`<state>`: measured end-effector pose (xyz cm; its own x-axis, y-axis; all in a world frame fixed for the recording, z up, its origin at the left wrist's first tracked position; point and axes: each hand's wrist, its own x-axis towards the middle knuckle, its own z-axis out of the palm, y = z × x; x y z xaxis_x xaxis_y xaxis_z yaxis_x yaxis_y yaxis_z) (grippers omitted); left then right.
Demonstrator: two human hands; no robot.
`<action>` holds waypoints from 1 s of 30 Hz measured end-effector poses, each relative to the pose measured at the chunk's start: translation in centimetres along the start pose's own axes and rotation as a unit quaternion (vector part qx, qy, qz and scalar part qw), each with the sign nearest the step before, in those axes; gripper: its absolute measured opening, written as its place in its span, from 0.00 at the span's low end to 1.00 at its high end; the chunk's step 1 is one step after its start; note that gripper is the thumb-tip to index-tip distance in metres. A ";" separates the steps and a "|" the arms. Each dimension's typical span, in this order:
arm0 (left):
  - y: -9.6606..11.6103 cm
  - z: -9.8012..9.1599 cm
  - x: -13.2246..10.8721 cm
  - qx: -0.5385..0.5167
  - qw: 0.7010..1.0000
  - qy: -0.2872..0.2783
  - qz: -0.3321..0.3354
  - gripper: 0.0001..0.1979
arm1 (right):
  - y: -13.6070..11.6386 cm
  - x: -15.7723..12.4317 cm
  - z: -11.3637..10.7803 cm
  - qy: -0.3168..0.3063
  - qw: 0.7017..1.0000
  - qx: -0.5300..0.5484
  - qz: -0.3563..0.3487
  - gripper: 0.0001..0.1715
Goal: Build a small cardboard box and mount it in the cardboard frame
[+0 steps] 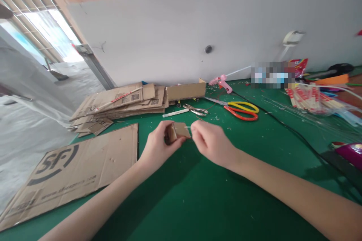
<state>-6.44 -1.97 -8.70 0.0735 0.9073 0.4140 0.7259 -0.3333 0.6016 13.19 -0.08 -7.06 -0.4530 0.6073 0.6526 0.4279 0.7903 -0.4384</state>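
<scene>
My left hand [158, 146] is closed around a small folded piece of brown cardboard [180, 130], held just above the green table [198, 196]. My right hand [207, 141] meets it from the right, fingers pinched at the cardboard's right edge on something thin that I cannot make out. Both forearms reach in from the bottom of the view.
A large flat cardboard sheet [70, 173] lies at the left, a stack of flattened cardboard [121, 101] behind it. Yellow-and-red scissors [240, 110], a white pen [175, 113], small metal pliers [196, 110], a pink glue gun [222, 82] and bundled sticks [308, 98] lie further back. A black cable [296, 135] crosses the right side.
</scene>
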 end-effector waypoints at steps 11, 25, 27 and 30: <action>-1.8 0.7 -0.2 -0.255 0.967 -0.022 0.010 0.22 | 2.6 1.7 -2.0 -0.042 0.997 -0.018 0.056 0.14; -1.6 1.0 -0.7 -0.092 0.993 -0.045 0.064 0.24 | 2.3 -1.0 1.1 -0.130 0.987 -0.089 -0.008 0.13; -1.5 1.0 -0.7 -0.086 0.993 -0.043 0.065 0.23 | 2.2 -1.0 1.2 -0.125 0.989 -0.073 0.000 0.12; -1.5 1.1 -0.7 -0.079 0.994 -0.037 0.072 0.23 | 2.2 -1.1 1.2 -0.123 0.991 -0.050 0.010 0.11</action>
<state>-6.84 -1.84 -10.63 0.2238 0.8617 0.4554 0.5889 -0.4918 0.6413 13.67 1.14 -9.49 -0.6155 0.6334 0.4690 0.5085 0.7738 -0.3778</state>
